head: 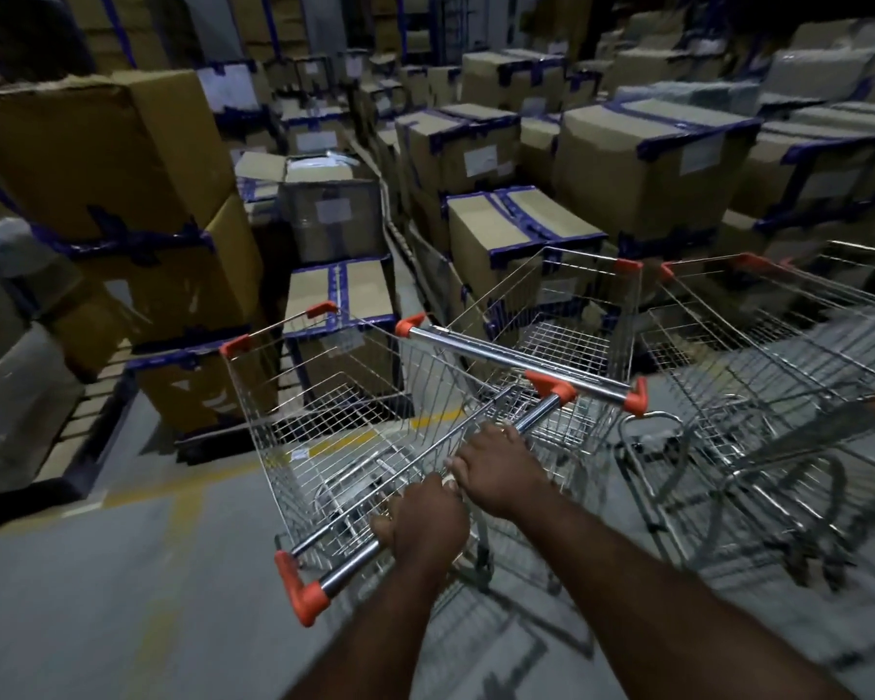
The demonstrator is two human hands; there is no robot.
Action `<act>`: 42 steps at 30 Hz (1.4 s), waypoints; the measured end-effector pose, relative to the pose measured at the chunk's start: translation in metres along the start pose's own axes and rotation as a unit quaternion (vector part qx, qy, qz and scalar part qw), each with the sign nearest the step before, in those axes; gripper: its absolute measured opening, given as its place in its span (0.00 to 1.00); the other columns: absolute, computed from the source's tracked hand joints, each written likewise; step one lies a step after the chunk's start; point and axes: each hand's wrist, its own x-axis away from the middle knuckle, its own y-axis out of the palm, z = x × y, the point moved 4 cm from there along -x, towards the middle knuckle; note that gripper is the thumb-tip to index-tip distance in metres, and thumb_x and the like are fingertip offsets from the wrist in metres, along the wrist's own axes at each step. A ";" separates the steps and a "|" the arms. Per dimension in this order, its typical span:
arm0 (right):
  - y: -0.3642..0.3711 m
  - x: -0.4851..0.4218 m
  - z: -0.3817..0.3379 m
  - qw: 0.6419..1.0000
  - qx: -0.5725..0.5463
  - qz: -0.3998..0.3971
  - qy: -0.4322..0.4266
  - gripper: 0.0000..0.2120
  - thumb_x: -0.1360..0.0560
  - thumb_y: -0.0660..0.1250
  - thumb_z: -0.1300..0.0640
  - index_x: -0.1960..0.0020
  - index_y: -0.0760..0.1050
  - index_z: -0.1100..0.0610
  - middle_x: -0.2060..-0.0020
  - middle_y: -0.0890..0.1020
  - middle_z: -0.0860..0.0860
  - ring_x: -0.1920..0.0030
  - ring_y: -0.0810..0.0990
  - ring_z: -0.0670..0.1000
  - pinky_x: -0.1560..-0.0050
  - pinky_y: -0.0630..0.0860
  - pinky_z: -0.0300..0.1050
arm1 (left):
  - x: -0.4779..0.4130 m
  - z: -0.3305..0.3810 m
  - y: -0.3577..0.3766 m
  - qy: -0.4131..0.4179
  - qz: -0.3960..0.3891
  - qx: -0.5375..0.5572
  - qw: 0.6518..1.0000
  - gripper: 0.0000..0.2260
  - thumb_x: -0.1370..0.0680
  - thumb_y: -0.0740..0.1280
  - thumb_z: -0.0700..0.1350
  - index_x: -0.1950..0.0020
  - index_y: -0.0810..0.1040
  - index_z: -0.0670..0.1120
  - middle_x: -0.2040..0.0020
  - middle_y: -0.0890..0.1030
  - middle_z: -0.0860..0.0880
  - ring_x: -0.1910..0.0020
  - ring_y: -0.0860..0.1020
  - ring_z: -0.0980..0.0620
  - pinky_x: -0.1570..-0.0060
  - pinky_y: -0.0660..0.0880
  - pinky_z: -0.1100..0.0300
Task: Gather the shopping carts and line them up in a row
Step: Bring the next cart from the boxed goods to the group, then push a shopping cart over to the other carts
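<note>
Three wire shopping carts with orange corner caps stand on the grey floor. The nearest cart (324,421) has a chrome handle bar (354,563) running from lower left to upper right. My left hand (425,522) grips that bar near its lower end. My right hand (496,472) grips the same bar just above, touching the left hand. A second cart (577,325) stands just beyond, its handle bar (516,361) crossing above the first cart's. A third cart (789,356) stands at the right, blurred.
Stacks of cardboard boxes (642,164) with blue tape fill the back and left, some on a wooden pallet (72,426). Yellow floor lines (183,502) run under the carts. Open grey floor (122,598) lies at the lower left.
</note>
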 end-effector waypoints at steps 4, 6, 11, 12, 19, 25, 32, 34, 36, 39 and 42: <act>-0.003 0.002 -0.003 0.999 0.004 -0.024 0.035 0.27 0.16 0.47 0.40 0.25 0.67 0.52 0.22 0.62 0.56 0.20 0.53 0.57 0.23 0.45 0.61 | -0.008 0.000 -0.008 0.054 -0.058 -0.003 0.997 0.15 0.19 0.57 0.51 0.37 0.77 0.49 0.38 0.79 0.46 0.38 0.76 0.44 0.38 0.70 0.48; -0.010 0.007 -0.001 0.998 0.005 -0.017 0.054 0.29 0.18 0.47 0.37 0.24 0.65 0.52 0.23 0.63 0.56 0.21 0.55 0.57 0.24 0.50 0.62 | -0.011 0.003 -0.020 0.108 -0.030 -0.015 0.994 0.14 0.20 0.59 0.50 0.39 0.78 0.51 0.40 0.79 0.47 0.41 0.76 0.45 0.42 0.73 0.50; -0.065 0.022 0.016 0.992 0.020 0.075 0.101 0.42 0.30 0.36 0.34 0.29 0.71 0.52 0.29 0.71 0.55 0.27 0.65 0.57 0.29 0.61 0.59 | -0.015 0.054 -0.054 0.274 0.036 -0.068 0.959 0.14 0.21 0.61 0.48 0.36 0.75 0.52 0.36 0.74 0.49 0.36 0.72 0.46 0.39 0.71 0.50; -0.078 0.029 0.022 0.988 0.024 0.094 0.118 0.38 0.28 0.39 0.36 0.30 0.72 0.51 0.30 0.72 0.55 0.28 0.66 0.57 0.29 0.61 0.59 | -0.014 0.070 -0.059 0.310 0.040 -0.077 0.947 0.15 0.22 0.61 0.48 0.36 0.75 0.53 0.36 0.75 0.49 0.36 0.72 0.45 0.38 0.71 0.50; -0.149 0.153 0.085 0.943 0.086 0.143 0.289 0.28 0.21 0.53 0.37 0.27 0.68 0.51 0.27 0.69 0.55 0.25 0.62 0.57 0.28 0.57 0.61 | 0.039 0.189 -0.052 0.538 0.051 -0.167 0.825 0.22 0.24 0.60 0.48 0.30 0.70 0.50 0.30 0.71 0.47 0.33 0.68 0.43 0.36 0.69 0.51; -0.178 0.333 0.097 0.867 0.139 0.121 0.463 0.26 0.19 0.57 0.40 0.25 0.65 0.52 0.24 0.64 0.55 0.23 0.58 0.56 0.27 0.55 0.62 | 0.165 0.271 -0.021 0.679 0.006 -0.139 0.721 0.24 0.21 0.61 0.49 0.25 0.65 0.48 0.24 0.63 0.44 0.27 0.63 0.41 0.35 0.68 0.47; -0.197 0.544 0.058 0.733 0.124 0.110 0.660 0.30 0.18 0.54 0.37 0.22 0.61 0.52 0.20 0.57 0.54 0.20 0.52 0.55 0.23 0.49 0.64 | 0.368 0.315 -0.005 0.813 -0.054 -0.072 0.575 0.24 0.17 0.58 0.52 0.22 0.60 0.46 0.20 0.57 0.44 0.23 0.55 0.41 0.31 0.65 0.45; -0.200 0.586 0.043 0.706 0.121 0.119 0.688 0.31 0.18 0.53 0.36 0.22 0.61 0.52 0.20 0.57 0.54 0.20 0.52 0.54 0.23 0.48 0.63 | 0.417 0.317 -0.002 0.837 -0.061 -0.065 0.539 0.24 0.17 0.57 0.52 0.23 0.61 0.46 0.21 0.58 0.44 0.24 0.56 0.41 0.32 0.66 0.44; -0.202 0.625 0.029 0.684 0.120 0.128 0.708 0.31 0.18 0.53 0.36 0.21 0.61 0.51 0.20 0.57 0.54 0.20 0.52 0.54 0.23 0.48 0.63 | 0.463 0.315 0.002 0.855 -0.075 -0.063 0.510 0.24 0.17 0.57 0.53 0.22 0.60 0.46 0.20 0.58 0.44 0.23 0.56 0.41 0.31 0.66 0.43; -0.208 0.680 0.011 0.656 0.125 0.135 0.732 0.31 0.18 0.53 0.36 0.22 0.61 0.51 0.20 0.58 0.54 0.20 0.52 0.54 0.23 0.49 0.64 | 0.528 0.310 0.011 0.878 -0.089 -0.064 0.467 0.25 0.17 0.57 0.55 0.22 0.60 0.47 0.20 0.56 0.45 0.22 0.54 0.41 0.29 0.63 0.42; -0.214 0.737 0.002 0.635 0.133 0.149 0.746 0.30 0.19 0.52 0.36 0.22 0.62 0.51 0.21 0.59 0.54 0.21 0.53 0.54 0.24 0.51 0.64 | 0.592 0.312 0.025 0.897 -0.085 -0.054 0.431 0.26 0.17 0.56 0.57 0.22 0.60 0.47 0.20 0.58 0.44 0.23 0.55 0.41 0.29 0.63 0.42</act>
